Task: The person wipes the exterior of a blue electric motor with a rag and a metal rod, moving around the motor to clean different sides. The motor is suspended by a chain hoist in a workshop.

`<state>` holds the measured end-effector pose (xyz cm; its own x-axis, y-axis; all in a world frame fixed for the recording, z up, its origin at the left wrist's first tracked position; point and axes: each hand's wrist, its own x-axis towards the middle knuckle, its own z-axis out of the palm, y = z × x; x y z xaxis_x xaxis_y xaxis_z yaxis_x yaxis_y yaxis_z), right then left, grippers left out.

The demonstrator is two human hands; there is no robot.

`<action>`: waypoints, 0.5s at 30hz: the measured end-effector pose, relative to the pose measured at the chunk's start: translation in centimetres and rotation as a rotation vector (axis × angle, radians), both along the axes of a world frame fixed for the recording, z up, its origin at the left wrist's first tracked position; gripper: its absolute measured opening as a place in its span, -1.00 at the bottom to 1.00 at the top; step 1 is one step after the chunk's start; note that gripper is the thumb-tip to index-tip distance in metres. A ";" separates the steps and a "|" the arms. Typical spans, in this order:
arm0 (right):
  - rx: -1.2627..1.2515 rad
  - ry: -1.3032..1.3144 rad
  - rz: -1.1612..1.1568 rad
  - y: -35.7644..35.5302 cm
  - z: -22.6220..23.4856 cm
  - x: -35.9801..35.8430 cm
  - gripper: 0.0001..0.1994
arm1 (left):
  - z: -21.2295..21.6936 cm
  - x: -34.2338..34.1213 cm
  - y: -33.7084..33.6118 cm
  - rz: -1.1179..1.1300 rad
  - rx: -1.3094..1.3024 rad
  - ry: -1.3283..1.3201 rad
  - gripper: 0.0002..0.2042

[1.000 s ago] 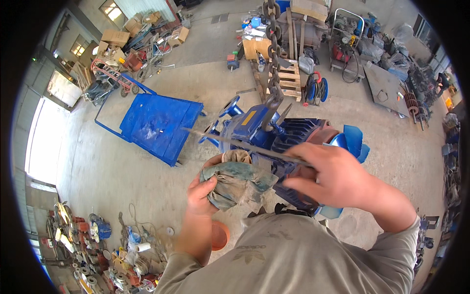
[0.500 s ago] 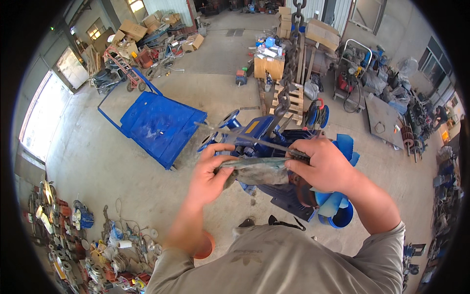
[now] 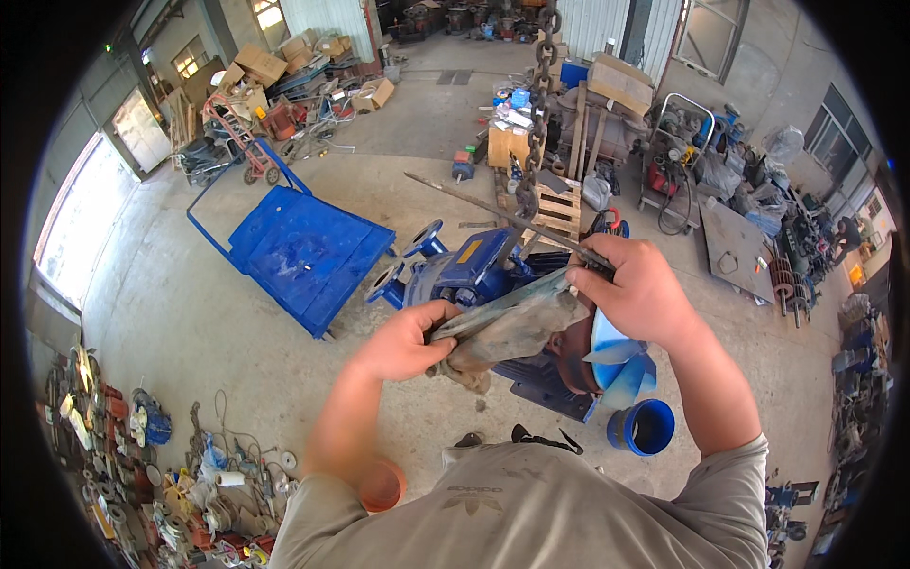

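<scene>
A grimy grey-green cloth (image 3: 517,327) is stretched between my two hands, its right end higher than its left. My left hand (image 3: 403,341) pinches the lower left end between thumb and fingers. My right hand (image 3: 630,289) is closed on the upper right end and also grips a long thin metal rod (image 3: 493,211), which points up and to the left. Beneath the cloth is a blue pump (image 3: 474,266) with round flanges at its left and a motor with light-blue fan blades (image 3: 621,370) at its right. Cloth and hands hide the pump's middle.
A heavy chain (image 3: 538,114) hangs over the pump. To the left stands a blue platform cart (image 3: 308,251). A blue bucket (image 3: 645,429) and an orange bucket (image 3: 381,486) are near my body. Loose machine parts (image 3: 209,503) crowd the lower left floor; a wooden pallet (image 3: 555,209) lies beyond.
My right hand has risen and my left hand has dropped slightly, so the cloth now slants and shows more of its length. The rod tip has swung upward.
</scene>
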<state>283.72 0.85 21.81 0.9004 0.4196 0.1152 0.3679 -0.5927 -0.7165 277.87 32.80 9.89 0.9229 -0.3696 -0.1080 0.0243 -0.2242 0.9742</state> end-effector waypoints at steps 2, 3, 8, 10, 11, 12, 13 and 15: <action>-0.006 -0.084 0.015 -0.3 0.4 -0.3 -0.80 | -0.2 -0.2 -0.4 0.100 0.201 -0.202 -0.73; -0.006 -0.097 0.014 -0.6 0.6 -0.6 -0.81 | -0.3 -0.4 -0.7 0.174 0.302 -0.280 -0.71; 0.061 -0.099 0.021 -0.9 1.2 -1.3 -0.85 | -1.5 0.0 -1.1 0.519 0.491 -0.377 -0.73; 0.085 -0.112 0.013 -1.2 1.1 -1.1 -0.85 | -2.1 0.1 -0.9 0.554 0.487 -0.324 -0.76; 0.089 -0.106 0.003 -1.4 1.0 -1.0 -0.86 | -2.4 0.1 -0.7 0.567 0.496 -0.255 -0.77; 0.094 -0.102 -0.008 -1.6 1.0 -0.9 -0.86 | -2.7 0.2 -0.3 0.581 0.489 -0.171 -0.77; 0.069 -0.082 -0.015 -1.8 0.9 -0.9 -0.86 | -3.0 0.2 0.2 0.601 0.459 -0.078 -0.78; 0.042 -0.035 -0.009 -2.2 0.7 -1.4 -0.86 | -3.8 0.3 1.0 0.667 0.403 -0.131 -0.77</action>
